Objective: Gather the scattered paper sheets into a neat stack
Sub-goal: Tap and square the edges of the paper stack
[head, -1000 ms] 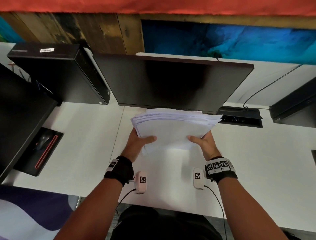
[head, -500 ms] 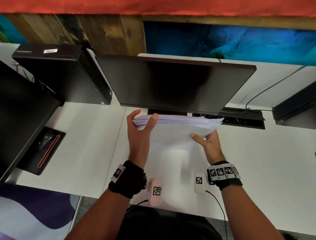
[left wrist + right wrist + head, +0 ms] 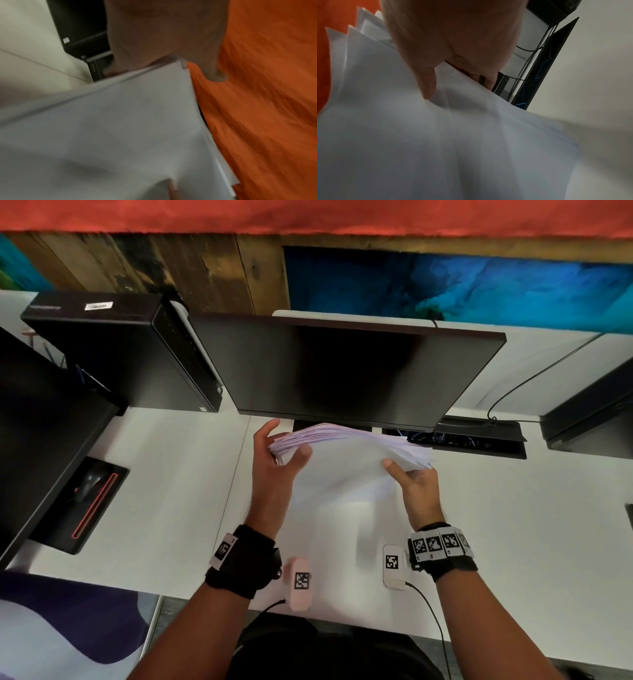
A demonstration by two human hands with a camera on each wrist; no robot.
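Observation:
A thick stack of white paper sheets (image 3: 346,460) is held tilted above the white desk (image 3: 171,501), just in front of the monitor. Its sheets are still fanned at the right edge. My left hand (image 3: 279,463) cups the stack's left edge, thumb on the near face and fingers behind. My right hand (image 3: 411,479) pinches the right side, thumb on top and fingers underneath. In the left wrist view the stack's corner (image 3: 178,67) butts against the palm (image 3: 163,33). In the right wrist view the thumb (image 3: 428,86) presses onto the paper (image 3: 436,142).
A dark monitor (image 3: 342,371) stands right behind the stack. A black computer tower (image 3: 130,354) is at the back left, a second screen (image 3: 34,422) at far left, with a mouse on a pad (image 3: 90,481) below. An open cable tray (image 3: 479,440) lies at the right.
My left hand left the stack's near left corner and now cups its left edge. The stack has tipped up more steeply and its sheets have drawn closer together.

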